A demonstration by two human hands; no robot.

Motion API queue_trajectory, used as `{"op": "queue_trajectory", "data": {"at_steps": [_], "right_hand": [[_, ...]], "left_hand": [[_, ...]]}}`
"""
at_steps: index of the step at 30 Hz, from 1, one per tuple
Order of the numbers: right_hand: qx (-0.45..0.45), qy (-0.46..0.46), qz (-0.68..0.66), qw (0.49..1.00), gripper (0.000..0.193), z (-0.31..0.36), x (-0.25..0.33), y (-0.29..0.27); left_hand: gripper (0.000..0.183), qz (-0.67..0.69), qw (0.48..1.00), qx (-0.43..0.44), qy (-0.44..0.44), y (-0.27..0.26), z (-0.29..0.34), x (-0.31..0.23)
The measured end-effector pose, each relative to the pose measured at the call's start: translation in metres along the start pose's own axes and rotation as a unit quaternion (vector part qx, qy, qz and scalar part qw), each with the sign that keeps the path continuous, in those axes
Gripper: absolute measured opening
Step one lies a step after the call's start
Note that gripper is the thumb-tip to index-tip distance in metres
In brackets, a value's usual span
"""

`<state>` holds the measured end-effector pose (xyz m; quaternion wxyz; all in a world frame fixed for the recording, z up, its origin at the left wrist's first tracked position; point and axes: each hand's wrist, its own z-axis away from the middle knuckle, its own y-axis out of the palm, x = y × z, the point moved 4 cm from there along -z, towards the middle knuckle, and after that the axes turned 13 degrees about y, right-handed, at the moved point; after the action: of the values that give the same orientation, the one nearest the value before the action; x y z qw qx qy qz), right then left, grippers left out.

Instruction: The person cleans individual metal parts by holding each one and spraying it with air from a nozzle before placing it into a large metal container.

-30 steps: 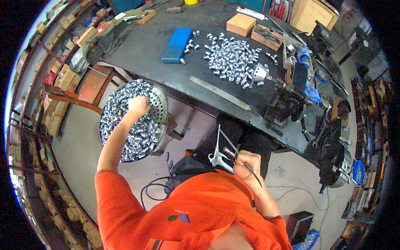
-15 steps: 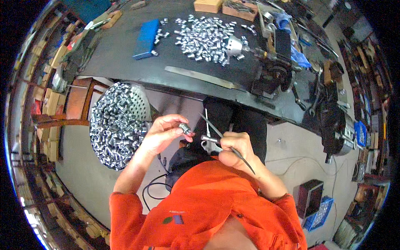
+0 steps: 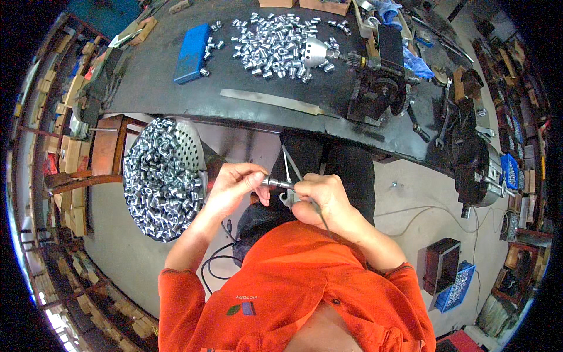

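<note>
My left hand (image 3: pixel 236 186) is closed, its thumb and fingers pinching a small shiny metal sleeve (image 3: pixel 268 181). Facing it, my right hand (image 3: pixel 322 198) grips a short cylindrical metal pin (image 3: pixel 285 184), whose end meets the sleeve. A slim dark file (image 3: pixel 291 162) is also held in the right hand, slanting through the fist. Under the hands, by my lap, lies a silvery tool with a curved end (image 3: pixel 287 199), partly hidden; its kind is unclear. To the left stands a perforated metal basket (image 3: pixel 190 146) heaped with similar metal sleeves (image 3: pixel 155 188).
Ahead is a dark workbench (image 3: pixel 158 88) bearing a pile of metal sleeves (image 3: pixel 275 47), a blue box (image 3: pixel 192 54), a flat metal strip (image 3: pixel 270 101) and a machine with a crank (image 3: pixel 375 94). A wooden stool (image 3: pixel 108 144) stands left; a blue crate (image 3: pixel 454 287) sits on the floor at right.
My hands have come together: the pin in the right hand has moved left to the sleeve in the left. The file now stands steeper. The view has shifted slightly.
</note>
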<state>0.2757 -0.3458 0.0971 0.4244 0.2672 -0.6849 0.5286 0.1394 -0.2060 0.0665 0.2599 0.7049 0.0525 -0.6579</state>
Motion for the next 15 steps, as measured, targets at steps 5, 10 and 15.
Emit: {"op": "queue_trajectory", "data": {"at_steps": [5,10,15], "right_hand": [[-0.035,-0.015,0.042,0.998,0.013,0.000,0.003,0.007],[-0.008,0.003,-0.077,0.997,0.018,-0.002,-0.006,0.010],[0.022,0.018,-0.049,0.998,0.028,0.008,-0.010,-0.009]], "left_hand": [[0.020,-0.148,0.988,0.038,0.004,0.004,-0.002,-0.013],[0.018,-0.160,0.985,0.044,0.041,0.007,-0.003,-0.020],[0.017,-0.378,0.907,0.028,0.184,0.002,-0.013,-0.035]]}}
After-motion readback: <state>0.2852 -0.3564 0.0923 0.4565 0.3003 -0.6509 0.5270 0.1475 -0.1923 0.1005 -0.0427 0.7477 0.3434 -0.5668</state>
